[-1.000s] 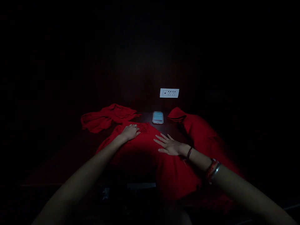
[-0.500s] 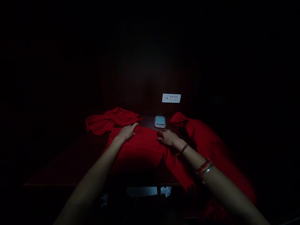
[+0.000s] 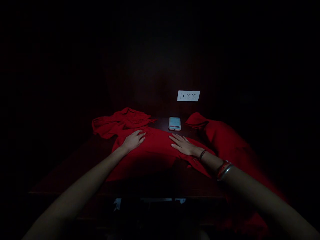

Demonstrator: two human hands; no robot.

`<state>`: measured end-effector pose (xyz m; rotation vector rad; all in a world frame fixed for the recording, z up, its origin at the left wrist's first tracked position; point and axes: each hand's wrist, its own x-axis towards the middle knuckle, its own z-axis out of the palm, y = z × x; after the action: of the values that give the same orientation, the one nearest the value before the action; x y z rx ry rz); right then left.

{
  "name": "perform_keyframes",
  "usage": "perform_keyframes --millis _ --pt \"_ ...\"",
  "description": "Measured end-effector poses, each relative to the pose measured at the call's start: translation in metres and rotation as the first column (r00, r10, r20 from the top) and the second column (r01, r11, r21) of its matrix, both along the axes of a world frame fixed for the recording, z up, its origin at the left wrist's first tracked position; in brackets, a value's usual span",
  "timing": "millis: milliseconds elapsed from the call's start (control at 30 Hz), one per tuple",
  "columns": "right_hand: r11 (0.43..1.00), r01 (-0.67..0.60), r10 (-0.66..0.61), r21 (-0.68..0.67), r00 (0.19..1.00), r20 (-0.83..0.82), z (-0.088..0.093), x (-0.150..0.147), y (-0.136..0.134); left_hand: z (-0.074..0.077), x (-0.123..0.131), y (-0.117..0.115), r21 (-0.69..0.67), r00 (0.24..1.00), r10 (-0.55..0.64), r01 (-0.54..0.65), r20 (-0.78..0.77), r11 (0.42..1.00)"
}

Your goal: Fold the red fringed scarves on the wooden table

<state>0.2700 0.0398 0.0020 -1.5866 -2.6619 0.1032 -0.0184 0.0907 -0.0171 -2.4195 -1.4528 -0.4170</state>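
A red cloth garment (image 3: 152, 150) lies spread across the dark table in front of me, its lower part in shadow. My left hand (image 3: 133, 140) rests on its left upper part, beside some loose red strings, with the fingers stretched out. On its right upper part my right hand (image 3: 183, 145) lies flat, fingers spread. Part of the garment reaches out to the right beneath my right wrist. Dim light leaves the exact kind of garment uncertain.
A crumpled red cloth (image 3: 125, 120) lies at the back left. More red fabric (image 3: 227, 140) drapes over the right side. A lit phone (image 3: 174, 123) stands near the wall, below a white socket panel (image 3: 188, 96). The table's front edge (image 3: 62, 193) runs before me.
My right hand has flattened and spread its fingers on the garment. The garment's right part, which hung toward the front edge, now lies higher on the table. The view has shifted slightly.
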Motion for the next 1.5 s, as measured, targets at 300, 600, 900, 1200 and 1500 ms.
perform_keyframes --millis 300,600,900,1200,1500 --pt "0.918 0.393 -0.39 -0.052 0.919 0.059 0.02 0.038 -0.017 -0.001 -0.022 0.01 -0.002 0.994 -0.07 0.07 -0.081 0.998" --pt "0.75 0.143 -0.419 -0.646 0.858 -0.297 0.063 0.079 -0.022 0.025 0.004 -0.016 -0.015 0.986 0.101 -0.104 -0.13 0.995" --pt "0.761 0.068 -0.516 -0.646 0.667 -0.538 0.111 0.095 -0.045 0.024 0.104 -0.082 -0.191 0.925 -0.375 0.356 -0.068 0.914" --pt "0.908 0.388 -0.39 -0.156 0.921 0.022 0.099 0.092 -0.033 0.014 0.107 -0.087 -0.023 0.806 -0.558 0.566 -0.197 0.824" --pt "0.952 0.288 -0.294 -0.102 0.955 -0.05 0.043 0.014 0.015 0.013 0.106 -0.089 0.03 0.754 -0.606 0.632 -0.254 0.774"
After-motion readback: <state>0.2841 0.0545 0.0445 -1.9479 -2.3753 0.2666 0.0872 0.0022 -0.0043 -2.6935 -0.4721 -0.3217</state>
